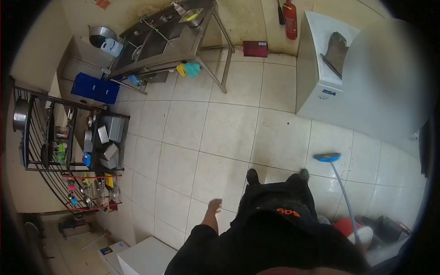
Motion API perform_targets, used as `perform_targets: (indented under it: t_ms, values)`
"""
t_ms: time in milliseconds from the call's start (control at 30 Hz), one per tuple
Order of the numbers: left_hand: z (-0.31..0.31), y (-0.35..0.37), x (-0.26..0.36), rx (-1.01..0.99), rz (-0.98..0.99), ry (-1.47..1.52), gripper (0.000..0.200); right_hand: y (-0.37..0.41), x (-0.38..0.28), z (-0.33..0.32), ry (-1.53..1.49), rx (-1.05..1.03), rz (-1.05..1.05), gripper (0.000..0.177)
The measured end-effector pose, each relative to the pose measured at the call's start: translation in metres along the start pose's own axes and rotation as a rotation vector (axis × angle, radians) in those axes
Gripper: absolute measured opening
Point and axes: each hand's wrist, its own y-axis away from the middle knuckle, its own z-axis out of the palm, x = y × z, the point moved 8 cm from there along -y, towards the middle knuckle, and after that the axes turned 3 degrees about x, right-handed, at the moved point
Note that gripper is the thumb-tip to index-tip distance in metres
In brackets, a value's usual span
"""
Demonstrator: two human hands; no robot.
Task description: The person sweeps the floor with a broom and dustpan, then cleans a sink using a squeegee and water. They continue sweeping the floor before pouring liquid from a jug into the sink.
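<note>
My left hand (214, 205) hangs over the tiled floor beside my body. Its fingers are loosely apart and it holds nothing. A broom (344, 195) with a blue head (327, 157) and a pale blue-grey handle is at my right side. The bristle end rests on the floor ahead of my right foot, and the handle slants back toward me. My right hand (361, 248) is at the near end of this handle, dim and largely hidden by my dark sleeve; it appears closed around the broom.
A white chest freezer (308, 103) with a dark cloth stands ahead right. Along the back wall is a steel sink table (195, 46). A dark rack (48, 130) with pans stands left. Red and white containers (346, 227) sit beside the handle. A fire extinguisher (290, 20) hangs on the wall.
</note>
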Motion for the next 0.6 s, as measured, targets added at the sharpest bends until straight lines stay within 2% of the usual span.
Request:
perform_targets:
  t_ms: [67,133,200,233,333,400,433,467,500,533,567,600]
  values:
    - [-0.022,-0.003,0.079,0.029,0.088,0.151,0.038,0.017,-0.051,0.045,-0.204,0.055,0.127,0.058]
    - [-0.021,-0.003,0.160,-0.049,0.212,0.145,0.053,0.027,-0.101,0.076,-0.384,0.106,0.202,0.057]
    - [0.001,0.000,0.226,-0.153,0.203,0.002,0.068,0.035,-0.137,0.087,-0.538,0.168,0.254,0.055]
    - [0.013,0.009,0.260,-0.165,0.210,-0.021,0.068,0.037,-0.148,0.091,-0.615,0.210,0.267,0.055]
    - [0.078,0.042,0.316,-0.312,0.213,-0.370,0.067,0.043,-0.178,0.107,-0.820,0.334,0.308,0.053]
    - [0.126,0.051,0.353,-0.344,0.264,-0.526,0.072,0.044,-0.201,0.112,-0.941,0.420,0.341,0.052]
    - [0.147,0.064,0.367,-0.286,0.327,-0.638,0.067,0.043,-0.225,0.085,-1.126,0.310,0.489,0.046]
    - [0.178,0.068,0.379,-0.322,0.333,-0.760,0.067,0.035,-0.228,0.113,-1.114,0.397,0.453,0.047]
    - [0.205,0.076,0.398,-0.337,0.532,-0.893,0.059,0.031,-0.235,0.139,-1.090,0.473,0.413,0.048]
    - [0.230,0.088,0.409,-0.363,0.738,-1.005,0.051,0.068,-0.262,0.061,-1.200,0.035,0.683,0.051]
    - [0.259,0.100,0.427,-0.430,1.085,-1.069,0.037,0.077,-0.277,0.055,-1.314,0.120,0.686,0.050]
    - [0.278,0.112,0.435,-0.468,1.083,-1.161,0.037,0.090,-0.296,0.091,-1.375,0.099,0.758,0.050]
